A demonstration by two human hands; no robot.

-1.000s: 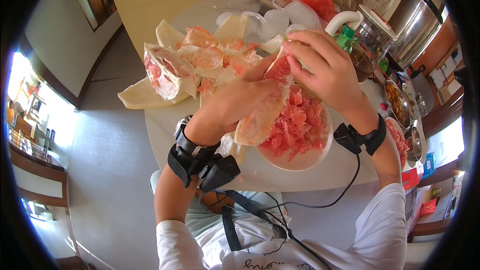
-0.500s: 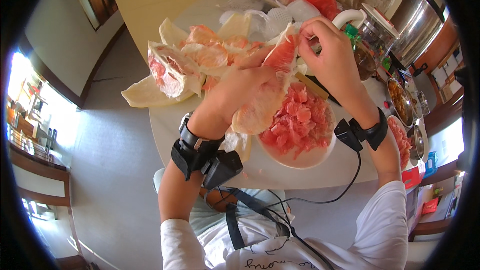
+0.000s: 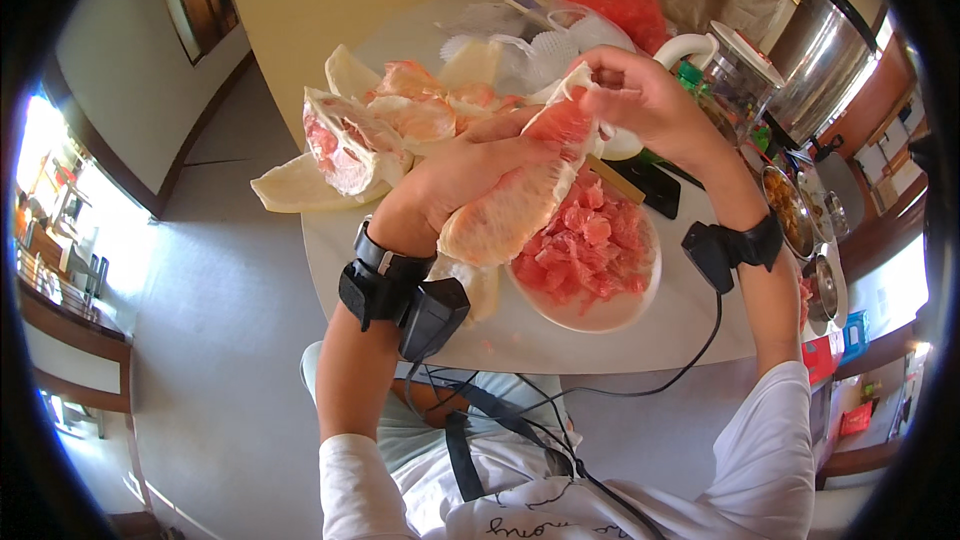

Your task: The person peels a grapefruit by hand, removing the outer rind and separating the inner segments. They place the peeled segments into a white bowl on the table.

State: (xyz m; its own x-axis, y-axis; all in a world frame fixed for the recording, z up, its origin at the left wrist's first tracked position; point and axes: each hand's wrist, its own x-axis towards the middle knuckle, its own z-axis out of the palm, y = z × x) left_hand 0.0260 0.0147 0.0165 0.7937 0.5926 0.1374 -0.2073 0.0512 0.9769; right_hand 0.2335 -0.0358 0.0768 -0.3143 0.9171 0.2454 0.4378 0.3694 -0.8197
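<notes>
1. Above the plate [image 3: 640,315] of pink pulp [image 3: 585,245]: pomelo segment [image 3: 520,200], cradled from the left by left hand [image 3: 470,175], fingers curled around it.
2. At its upper tip: right hand [image 3: 640,100], fingertips pinched shut on the white membrane.
3. Behind: peeled segments [image 3: 400,120], rind [image 3: 290,185].
4. Far edge: red bag [image 3: 620,0], clear plastic [image 3: 540,35].

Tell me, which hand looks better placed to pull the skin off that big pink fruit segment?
Probably the right hand: its fingertips already pinch the pale skin at the pink pomelo segment's tip, while the left hand cradles it.
</notes>
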